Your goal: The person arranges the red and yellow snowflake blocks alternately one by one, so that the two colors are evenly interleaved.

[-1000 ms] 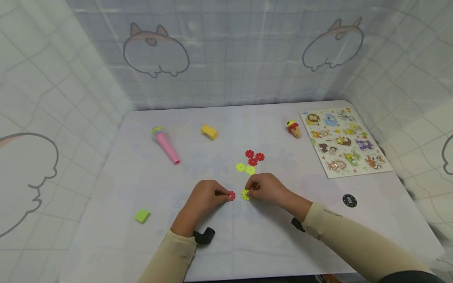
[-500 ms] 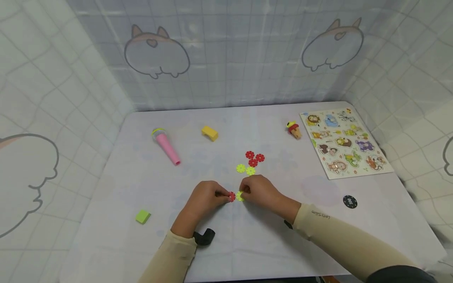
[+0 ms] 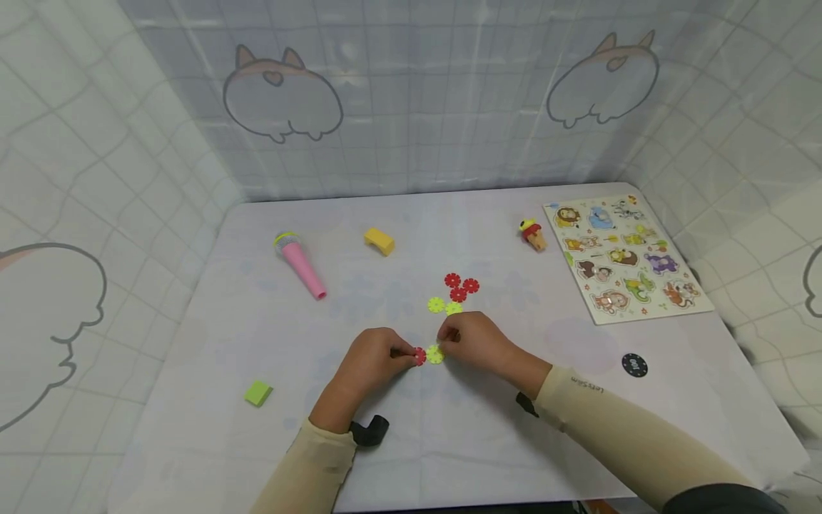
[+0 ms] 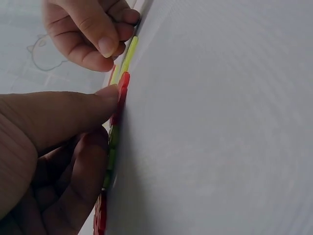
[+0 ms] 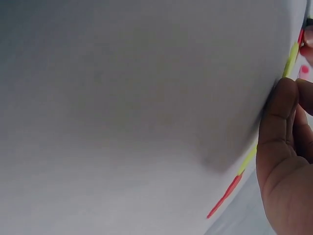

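My left hand (image 3: 375,360) pinches a red gear-shaped disc (image 3: 419,356) lying flat on the white table (image 3: 411,442). My right hand (image 3: 469,339) pinches a yellow-green disc (image 3: 435,354) whose edge meets the red one. In the left wrist view my left thumb presses on the red disc (image 4: 122,90), with the yellow-green disc (image 4: 130,51) just beyond it under the right hand's fingers (image 4: 93,34). The right wrist view shows the yellow-green disc (image 5: 292,56) edge-on beside my right thumb. Loose red discs (image 3: 461,287) and yellow-green discs (image 3: 444,306) lie just behind the hands.
A pink toy microphone (image 3: 300,265) and a yellow block (image 3: 379,240) lie at the back left. A green block (image 3: 258,392) sits front left. An animal puzzle board (image 3: 626,257), a small toy figure (image 3: 532,234) and a black chip (image 3: 634,365) are at the right.
My right hand has slid the yellow-green disc leftward until it meets the red disc. The left hand and its red disc have stayed in place.
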`<action>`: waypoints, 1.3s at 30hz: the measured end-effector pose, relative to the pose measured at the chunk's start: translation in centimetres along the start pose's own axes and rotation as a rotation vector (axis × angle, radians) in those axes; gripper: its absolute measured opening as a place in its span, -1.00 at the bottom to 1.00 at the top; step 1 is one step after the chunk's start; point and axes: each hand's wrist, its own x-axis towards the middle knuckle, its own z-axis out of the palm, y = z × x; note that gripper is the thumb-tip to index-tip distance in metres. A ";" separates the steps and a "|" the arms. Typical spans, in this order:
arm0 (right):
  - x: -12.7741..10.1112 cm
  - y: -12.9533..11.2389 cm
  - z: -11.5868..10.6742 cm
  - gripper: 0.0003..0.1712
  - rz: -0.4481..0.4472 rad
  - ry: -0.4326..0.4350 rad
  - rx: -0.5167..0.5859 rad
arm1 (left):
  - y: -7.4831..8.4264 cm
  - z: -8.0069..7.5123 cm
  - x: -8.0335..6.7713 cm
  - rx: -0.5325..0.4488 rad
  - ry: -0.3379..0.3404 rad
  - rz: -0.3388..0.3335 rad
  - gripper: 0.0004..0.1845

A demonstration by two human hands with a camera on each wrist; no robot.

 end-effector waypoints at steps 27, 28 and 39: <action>8.1 3.2 -4.9 -0.62 0.137 0.108 -0.198 | 1.7 1.4 1.4 -0.032 -0.068 0.053 -0.92; 8.1 3.1 -4.9 -0.63 0.140 0.105 -0.204 | 1.7 1.4 1.4 -0.027 -0.067 0.056 -0.92; 9.4 1.8 -5.0 -0.66 0.227 0.005 -0.250 | 1.8 1.2 1.7 -0.018 -0.065 0.019 -0.94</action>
